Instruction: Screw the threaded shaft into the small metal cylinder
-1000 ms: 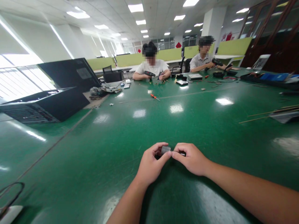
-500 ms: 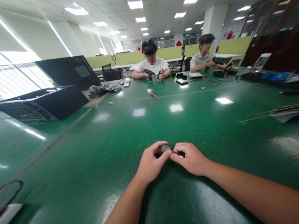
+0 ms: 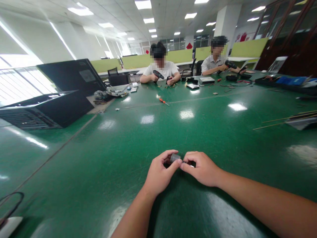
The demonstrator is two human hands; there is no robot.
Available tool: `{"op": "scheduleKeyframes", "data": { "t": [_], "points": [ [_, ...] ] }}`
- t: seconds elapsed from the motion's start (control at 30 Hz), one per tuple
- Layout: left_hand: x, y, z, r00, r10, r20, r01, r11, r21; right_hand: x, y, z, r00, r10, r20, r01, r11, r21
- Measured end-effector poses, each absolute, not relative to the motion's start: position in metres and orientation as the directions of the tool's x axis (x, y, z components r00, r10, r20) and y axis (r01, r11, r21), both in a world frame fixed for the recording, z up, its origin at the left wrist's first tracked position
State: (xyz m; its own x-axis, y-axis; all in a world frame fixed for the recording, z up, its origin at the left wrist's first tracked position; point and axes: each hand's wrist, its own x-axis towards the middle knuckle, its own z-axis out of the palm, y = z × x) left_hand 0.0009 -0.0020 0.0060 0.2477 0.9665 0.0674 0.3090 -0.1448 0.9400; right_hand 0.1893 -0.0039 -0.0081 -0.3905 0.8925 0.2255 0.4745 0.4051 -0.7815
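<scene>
My left hand (image 3: 159, 170) curls its thumb and fingers around a small grey cylindrical piece (image 3: 175, 157), whose kind I cannot make out. Close against it, my right hand (image 3: 201, 168) is closed in a pinch at the piece's right end. Something small and dark with a shiny tip (image 3: 192, 166) shows between the right fingers, too small to name. Whether it is joined to the grey piece is hidden by the fingertips. Both hands are low over the green tabletop (image 3: 138, 142), thumbs nearly touching.
An orange-handled screwdriver (image 3: 163, 101) lies farther back. A black computer case (image 3: 47, 109) stands at left. Two co-workers sit across the table, each holding a power drill (image 3: 158, 74). A tool bag (image 3: 289, 82) and thin yellowish rods (image 3: 274, 124) lie at right.
My hands and the grey piece stay in place. Across the table, the drill of the co-worker in the white shirt has tilted and shifted slightly.
</scene>
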Motion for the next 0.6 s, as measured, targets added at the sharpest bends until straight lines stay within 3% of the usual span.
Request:
{"op": "scheduleKeyframes", "data": {
  "t": [0.6],
  "points": [
    [-0.0017, 0.0007, 0.0027, 0.265, 0.962, 0.062, 0.230, -0.126, 0.965, 0.1898, -0.0051, -0.0061, -0.341, 0.912, 0.225, 0.408, 0.360, -0.839]
  ]
}}
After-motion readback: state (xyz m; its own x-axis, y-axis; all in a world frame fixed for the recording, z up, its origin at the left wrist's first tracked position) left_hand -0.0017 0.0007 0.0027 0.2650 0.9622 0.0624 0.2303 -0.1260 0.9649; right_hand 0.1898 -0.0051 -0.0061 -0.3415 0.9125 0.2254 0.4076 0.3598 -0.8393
